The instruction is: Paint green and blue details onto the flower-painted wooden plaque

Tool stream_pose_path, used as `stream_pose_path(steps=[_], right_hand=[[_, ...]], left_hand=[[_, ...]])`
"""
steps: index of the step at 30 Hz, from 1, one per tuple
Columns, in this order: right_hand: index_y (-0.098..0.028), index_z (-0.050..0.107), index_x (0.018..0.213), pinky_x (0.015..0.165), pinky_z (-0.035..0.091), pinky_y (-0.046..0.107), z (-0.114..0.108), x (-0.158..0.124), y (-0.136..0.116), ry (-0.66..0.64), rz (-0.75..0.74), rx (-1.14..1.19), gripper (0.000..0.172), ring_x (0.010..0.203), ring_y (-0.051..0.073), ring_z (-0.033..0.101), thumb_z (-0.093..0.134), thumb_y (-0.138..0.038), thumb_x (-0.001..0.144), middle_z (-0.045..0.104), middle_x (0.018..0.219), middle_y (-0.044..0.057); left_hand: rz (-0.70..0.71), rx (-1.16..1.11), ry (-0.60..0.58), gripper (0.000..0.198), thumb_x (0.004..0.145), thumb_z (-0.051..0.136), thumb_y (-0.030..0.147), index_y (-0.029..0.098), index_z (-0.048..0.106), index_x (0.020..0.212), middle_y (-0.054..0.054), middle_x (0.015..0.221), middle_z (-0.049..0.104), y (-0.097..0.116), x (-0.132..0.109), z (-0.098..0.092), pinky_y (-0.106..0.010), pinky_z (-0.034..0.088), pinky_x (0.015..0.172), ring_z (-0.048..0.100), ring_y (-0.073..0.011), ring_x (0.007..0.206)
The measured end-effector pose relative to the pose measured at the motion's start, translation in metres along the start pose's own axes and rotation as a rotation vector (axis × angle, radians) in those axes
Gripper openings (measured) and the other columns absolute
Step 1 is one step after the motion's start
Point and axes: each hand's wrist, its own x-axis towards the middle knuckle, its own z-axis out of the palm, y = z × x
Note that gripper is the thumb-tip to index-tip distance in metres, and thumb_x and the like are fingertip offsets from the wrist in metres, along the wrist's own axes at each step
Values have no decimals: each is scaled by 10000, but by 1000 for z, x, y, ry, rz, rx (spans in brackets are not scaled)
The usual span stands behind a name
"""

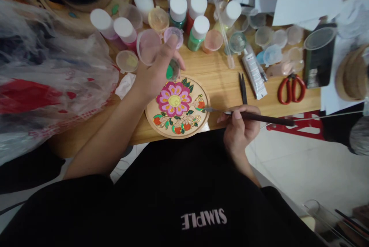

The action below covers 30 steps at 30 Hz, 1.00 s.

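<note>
My left hand point(157, 64) is closed around a small clear cup of green paint point(170, 72), above the upper left of a round wooden plaque point(151, 119). The plaque carries a pink and purple flower point(174, 100) with a yellow centre, plus green leaves and orange fruits outlined in gold. My right hand point(240, 127) grips a dark-handled palette knife point(268, 118). Its thin metal tip lies over the plaque's right edge, by an orange fruit; whether it touches the surface I cannot tell.
White-capped paint bottles point(198, 27) and small open cups point(212, 40) crowd behind the plaque. To the right lie black tweezers point(242, 88), a glue tube point(254, 72), red-handled cutters point(291, 88) and a phone point(318, 58). A plastic bag point(54, 77) covers the left side.
</note>
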Motion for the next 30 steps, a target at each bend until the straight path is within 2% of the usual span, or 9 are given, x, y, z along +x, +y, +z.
stream_pose_path(steps=[12, 17, 26, 30], right_hand=[[-256, 633, 946, 501, 516, 251, 0, -2, 2, -45, -10, 17, 75, 521, 92, 628, 705, -279, 950, 650, 707, -73], [-251, 635, 950, 494, 520, 245, -1, -2, 2, -41, -48, 1, 68, 517, 87, 619, 701, -263, 950, 649, 719, -68], [-263, 603, 948, 482, 528, 258, -1, -1, 1, -62, -64, -74, 105, 521, 98, 615, 689, -323, 957, 633, 718, -62], [-263, 604, 946, 471, 521, 253, -2, 0, 0, -43, -70, -72, 95, 507, 92, 601, 685, -311, 960, 632, 718, -67]], left_hand=[[41, -7, -11, 769, 838, 494, 883, 184, 625, 543, 7, 468, 557, -1, 0, 0, -235, 337, 442, 520, -79, 419], [40, -19, 1, 736, 853, 540, 845, 182, 667, 559, -1, 480, 565, 1, -1, 1, -245, 328, 454, 519, -82, 431], [29, -24, 8, 728, 863, 552, 828, 171, 676, 573, -17, 492, 565, 3, -2, 1, -255, 335, 458, 511, -87, 435], [25, -16, -44, 744, 893, 502, 827, 166, 660, 590, -7, 493, 554, 2, -1, 0, -244, 363, 467, 519, -84, 442]])
